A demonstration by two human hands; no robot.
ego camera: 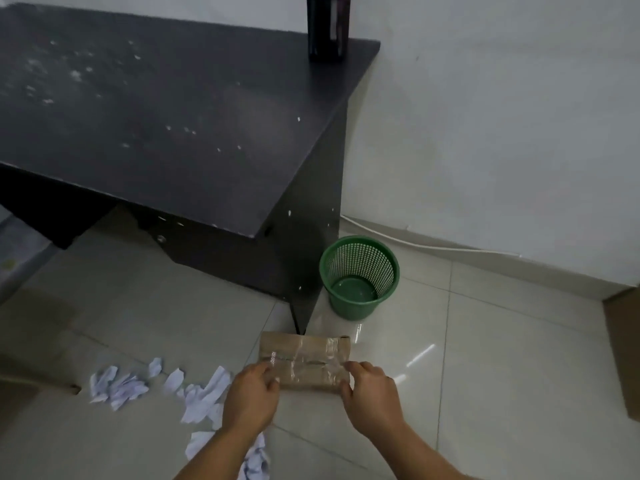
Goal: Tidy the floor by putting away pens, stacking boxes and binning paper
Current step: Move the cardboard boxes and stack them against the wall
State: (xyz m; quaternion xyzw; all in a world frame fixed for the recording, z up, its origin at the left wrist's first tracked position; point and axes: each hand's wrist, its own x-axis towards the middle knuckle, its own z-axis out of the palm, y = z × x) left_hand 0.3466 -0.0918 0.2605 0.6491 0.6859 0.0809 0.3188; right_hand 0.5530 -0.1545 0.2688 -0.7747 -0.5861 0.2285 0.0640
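Observation:
A small brown cardboard box (304,358) with clear tape across its top is low in the middle of the view, over the tiled floor by the desk's leg. My left hand (251,398) grips its left end and my right hand (372,396) grips its right end. Several crumpled white paper scraps (156,386) lie scattered on the floor to the left of my hands, and more lie under my left forearm. An empty green mesh bin (360,277) stands on the floor just beyond the box, beside the desk.
A dark desk (166,116) fills the upper left, with a black bottle (328,27) at its back right corner. A white cable (433,245) runs along the wall's foot. Another cardboard box (623,348) shows at the right edge, and cardboard (38,386) at the lower left.

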